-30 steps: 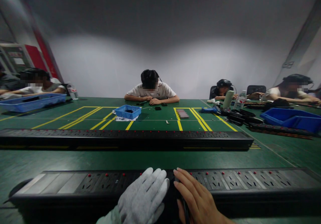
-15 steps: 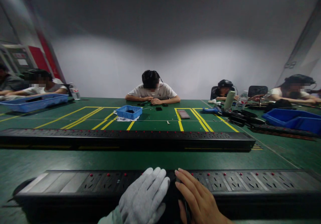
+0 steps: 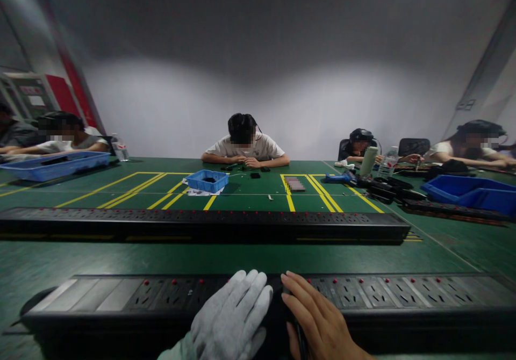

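Foremost, one strip [image 3: 387,293]: black, socketed, with red dots, crosswise on the table [image 3: 242,255], close to the wearer, presumably for reach. Left hand [image 3: 231,314], gloved: over the strip's middle, fingers straight and together; palm hidden, so whether it grasps anything cannot be told. Right hand [image 3: 318,314], bare: just beside, fingers slightly bent, a dark edge [image 3: 300,338] between thumb and fingers; gripping or merely resting, cannot tell. Both hands perhaps steady the strip. Beyond, one second strip [image 3: 201,223], roughly parallel, likely placed apart for elbow room. Farther: one blue tray [image 3: 197,184] on paper [image 3: 193,192], dark contents inside, seemingly to keep them together.
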